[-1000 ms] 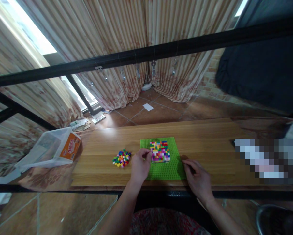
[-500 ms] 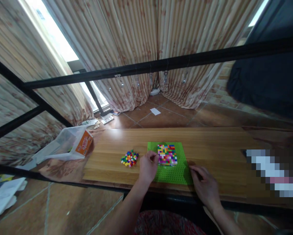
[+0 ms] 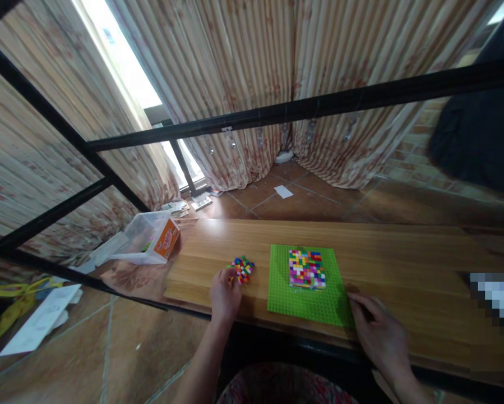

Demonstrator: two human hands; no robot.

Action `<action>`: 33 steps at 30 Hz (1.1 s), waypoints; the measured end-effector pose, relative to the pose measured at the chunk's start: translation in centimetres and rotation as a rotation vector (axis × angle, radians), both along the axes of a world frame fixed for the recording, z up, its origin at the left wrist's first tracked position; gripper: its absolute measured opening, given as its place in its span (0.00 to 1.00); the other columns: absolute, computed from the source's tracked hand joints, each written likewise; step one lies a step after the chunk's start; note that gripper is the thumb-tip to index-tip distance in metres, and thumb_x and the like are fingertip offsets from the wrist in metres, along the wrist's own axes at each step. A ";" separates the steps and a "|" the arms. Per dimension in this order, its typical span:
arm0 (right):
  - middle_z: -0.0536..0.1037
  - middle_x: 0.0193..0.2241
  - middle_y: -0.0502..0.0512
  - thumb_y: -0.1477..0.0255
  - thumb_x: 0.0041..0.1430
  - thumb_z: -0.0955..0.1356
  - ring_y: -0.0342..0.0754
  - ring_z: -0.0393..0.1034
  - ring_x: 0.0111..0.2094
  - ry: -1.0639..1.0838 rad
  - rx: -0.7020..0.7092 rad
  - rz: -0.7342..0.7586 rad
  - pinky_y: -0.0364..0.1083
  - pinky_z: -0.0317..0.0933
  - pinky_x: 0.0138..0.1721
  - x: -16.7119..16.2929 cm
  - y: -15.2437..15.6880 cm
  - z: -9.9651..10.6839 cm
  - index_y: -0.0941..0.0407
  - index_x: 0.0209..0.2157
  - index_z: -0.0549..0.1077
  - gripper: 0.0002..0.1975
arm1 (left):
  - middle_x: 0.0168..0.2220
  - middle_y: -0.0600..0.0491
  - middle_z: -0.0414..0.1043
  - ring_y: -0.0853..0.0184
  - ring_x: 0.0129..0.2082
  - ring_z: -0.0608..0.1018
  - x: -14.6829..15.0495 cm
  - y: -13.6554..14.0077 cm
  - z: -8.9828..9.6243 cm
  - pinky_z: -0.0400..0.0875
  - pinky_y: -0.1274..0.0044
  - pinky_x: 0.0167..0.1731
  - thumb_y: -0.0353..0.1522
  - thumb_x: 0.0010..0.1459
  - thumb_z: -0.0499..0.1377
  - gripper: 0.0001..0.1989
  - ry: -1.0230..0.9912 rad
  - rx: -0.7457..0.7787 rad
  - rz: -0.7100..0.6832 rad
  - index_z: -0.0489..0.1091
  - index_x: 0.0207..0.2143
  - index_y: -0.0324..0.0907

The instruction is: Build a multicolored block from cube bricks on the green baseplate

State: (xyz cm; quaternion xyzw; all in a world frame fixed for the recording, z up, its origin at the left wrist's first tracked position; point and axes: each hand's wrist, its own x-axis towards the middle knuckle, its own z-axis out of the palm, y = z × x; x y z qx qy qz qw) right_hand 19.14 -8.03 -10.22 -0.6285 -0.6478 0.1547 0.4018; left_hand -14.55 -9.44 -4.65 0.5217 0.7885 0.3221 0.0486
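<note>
My left hand [image 3: 226, 294] is at the near left side of a loose pile of small coloured toy bricks [image 3: 244, 269]. Its fingers are bent together at the pile; what lies between the fingertips is too small to make out. To the right lies a green studded baseplate [image 3: 310, 307], bearing a dense block of many-coloured bricks [image 3: 307, 269] on its upper middle. My right hand [image 3: 380, 328] rests by the plate's right edge, with thumb and forefinger closed at that edge and the other fingers curled under.
A wooden board [image 3: 403, 258] forms the work surface. At its left end stands a clear plastic bin [image 3: 140, 238] with an orange label. A black metal rail [image 3: 268, 116] runs across beyond the board, before striped curtains [image 3: 235, 67]. Papers [image 3: 39, 322] lie at the left.
My left hand has moved left from the brick block to the loose pile. My right hand stays at the plate's right edge. The whole view has shifted as my head turned left.
</note>
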 end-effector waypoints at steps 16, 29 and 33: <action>0.79 0.39 0.56 0.55 0.60 0.60 0.53 0.74 0.40 -0.083 0.031 -0.016 0.49 0.66 0.40 0.0 0.1 0.1 0.53 0.36 0.76 0.20 | 0.40 0.46 0.75 0.63 0.40 0.76 -3.5 2.3 0.4 0.68 0.74 0.43 0.31 0.59 0.55 0.12 0.068 -0.196 0.034 0.75 0.43 0.40; 0.78 0.40 0.56 0.55 0.60 0.61 0.53 0.74 0.40 -0.068 -0.010 -0.031 0.49 0.67 0.39 -0.1 0.0 -0.1 0.53 0.37 0.76 0.19 | 0.35 0.50 0.75 0.65 0.38 0.75 -3.6 6.0 1.2 0.66 0.77 0.38 0.25 0.54 0.55 0.13 0.115 -0.329 -0.157 0.78 0.34 0.45; 0.79 0.40 0.56 0.55 0.59 0.61 0.53 0.74 0.40 -0.051 -0.007 -0.028 0.49 0.67 0.38 -0.2 0.0 0.1 0.53 0.37 0.76 0.19 | 0.35 0.50 0.75 0.65 0.39 0.75 -3.4 5.8 1.1 0.66 0.77 0.39 0.24 0.52 0.55 0.10 0.095 -0.303 -0.149 0.75 0.32 0.42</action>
